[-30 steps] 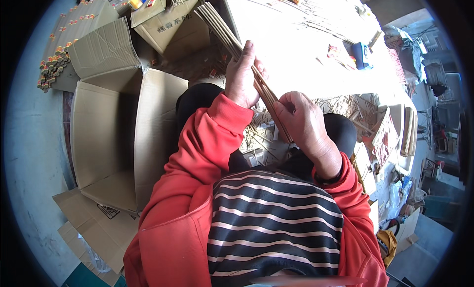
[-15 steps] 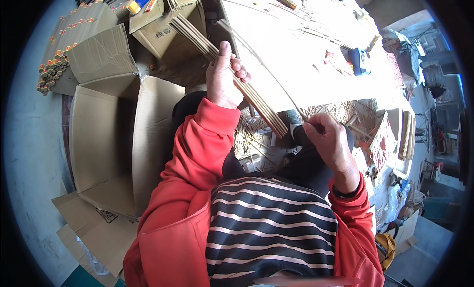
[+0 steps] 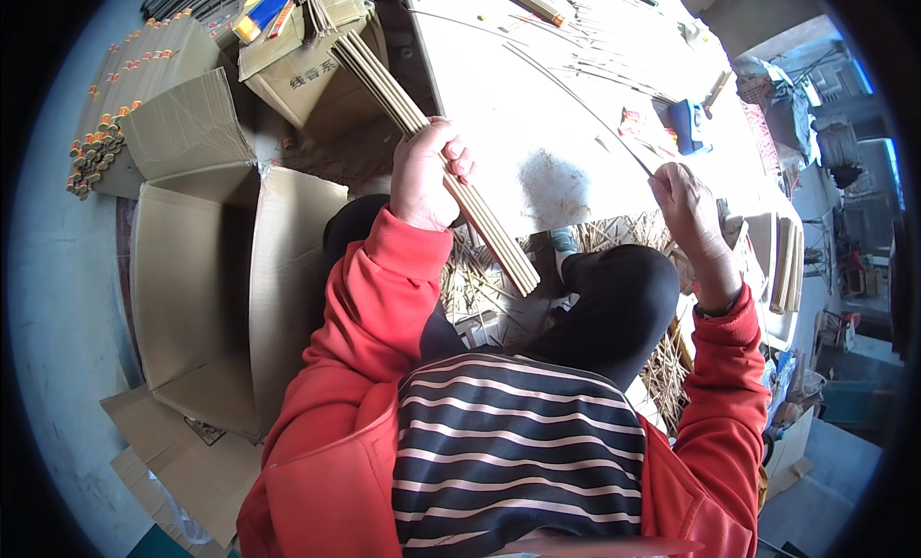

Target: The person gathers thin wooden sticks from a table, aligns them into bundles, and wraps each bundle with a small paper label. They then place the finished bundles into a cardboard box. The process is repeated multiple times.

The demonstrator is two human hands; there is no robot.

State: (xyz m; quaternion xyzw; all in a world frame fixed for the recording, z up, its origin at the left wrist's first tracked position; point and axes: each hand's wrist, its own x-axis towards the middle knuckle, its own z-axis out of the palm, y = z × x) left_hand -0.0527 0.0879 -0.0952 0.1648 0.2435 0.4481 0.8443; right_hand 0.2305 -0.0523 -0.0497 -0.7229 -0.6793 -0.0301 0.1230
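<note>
My left hand [image 3: 429, 177] is closed around a bundle of thin brown incense sticks [image 3: 492, 234], which slants from upper left to lower right above my lap. Its upper end reaches toward a cardboard carton, and the lower end hangs near the table's front edge. Out over the right part of the white table [image 3: 470, 88], my right hand [image 3: 688, 205] pinches the near end of a single thin incense stick [image 3: 630, 152]. That stick slopes away up and left over the tabletop, slightly curved. The fingertips of my right hand partly hide its near end.
An open cardboard box [image 3: 255, 270] stands at my left. Behind it are a smaller carton [image 3: 305, 73] with sticks and a blue-yellow item on top, and stacked stick bundles [image 3: 144, 83]. Loose sticks lie across the table's far side, near a blue object [image 3: 688, 124]. Broken sticks [image 3: 470, 275] litter the floor.
My right hand has moved up and right, from above my knee to over the table edge, carrying the single stick. My left hand and the bundle have shifted slightly down and left.
</note>
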